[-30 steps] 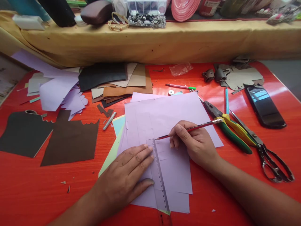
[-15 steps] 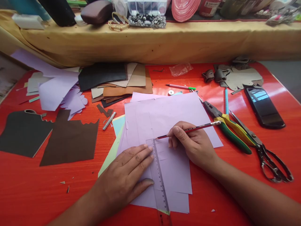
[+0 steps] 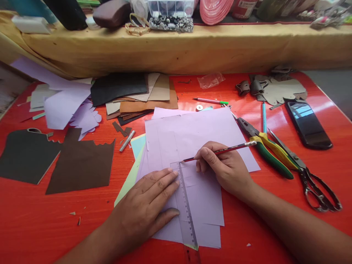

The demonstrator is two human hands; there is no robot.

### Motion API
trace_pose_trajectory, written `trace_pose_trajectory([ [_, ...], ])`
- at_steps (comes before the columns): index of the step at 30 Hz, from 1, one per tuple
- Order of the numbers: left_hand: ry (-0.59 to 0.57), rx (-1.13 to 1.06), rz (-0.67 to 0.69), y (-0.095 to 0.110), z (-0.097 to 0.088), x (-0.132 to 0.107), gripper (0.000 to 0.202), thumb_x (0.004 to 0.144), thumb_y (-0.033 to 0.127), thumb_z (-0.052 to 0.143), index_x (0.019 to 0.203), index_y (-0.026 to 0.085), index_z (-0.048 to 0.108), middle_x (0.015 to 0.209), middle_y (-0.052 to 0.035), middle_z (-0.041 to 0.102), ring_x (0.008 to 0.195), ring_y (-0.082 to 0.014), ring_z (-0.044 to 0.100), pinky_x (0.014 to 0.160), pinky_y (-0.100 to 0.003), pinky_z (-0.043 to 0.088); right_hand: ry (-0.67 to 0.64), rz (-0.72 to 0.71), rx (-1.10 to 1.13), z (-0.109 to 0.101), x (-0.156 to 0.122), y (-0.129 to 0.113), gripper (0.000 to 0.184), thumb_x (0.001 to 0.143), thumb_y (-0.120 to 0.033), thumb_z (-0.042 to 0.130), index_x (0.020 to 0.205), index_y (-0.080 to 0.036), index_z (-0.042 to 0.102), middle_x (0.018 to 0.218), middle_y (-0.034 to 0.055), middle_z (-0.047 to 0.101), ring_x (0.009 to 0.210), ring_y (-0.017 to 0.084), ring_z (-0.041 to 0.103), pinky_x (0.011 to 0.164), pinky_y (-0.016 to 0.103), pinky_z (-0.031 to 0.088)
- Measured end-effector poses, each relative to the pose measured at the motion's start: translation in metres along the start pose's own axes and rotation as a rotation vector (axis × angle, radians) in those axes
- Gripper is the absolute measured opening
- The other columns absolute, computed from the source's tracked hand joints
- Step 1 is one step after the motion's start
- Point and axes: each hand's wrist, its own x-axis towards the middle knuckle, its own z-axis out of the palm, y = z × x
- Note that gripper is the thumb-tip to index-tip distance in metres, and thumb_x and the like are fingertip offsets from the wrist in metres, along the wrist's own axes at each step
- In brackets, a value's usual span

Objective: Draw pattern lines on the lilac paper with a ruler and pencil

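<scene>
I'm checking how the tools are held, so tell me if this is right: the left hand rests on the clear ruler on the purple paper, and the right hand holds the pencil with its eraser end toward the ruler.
The pencil is reversed: in the head view, its point is toward the ruler, its eraser end toward the pliers. The rest stands.

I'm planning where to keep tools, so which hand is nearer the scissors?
Right. The right hand, holding a pencil, is left of the scissors, with the pliers between. The left hand is farther left, on the clear ruler.
</scene>
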Motion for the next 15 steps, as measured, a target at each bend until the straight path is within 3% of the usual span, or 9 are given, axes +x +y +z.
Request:
trace_pose_trajectory([
  [15,-0.012,-0.007,0.003,-0.0001,-0.0003,0.0000,0.041,0.119,0.037,0.050,0.147,0.011,0.065,0.159,-0.0097,0.066,0.151,-0.0270,0.055,0.127,-0.041,0.043,-0.009,-0.035,-0.063,-0.0006,-0.0001,-0.0011,0.047,0.115,-0.050,0.060,0.079,-0.022,0.069,0.070,0.0004,0.071,0.066,0.017,0.068,0.069,0.031,0.052],
])
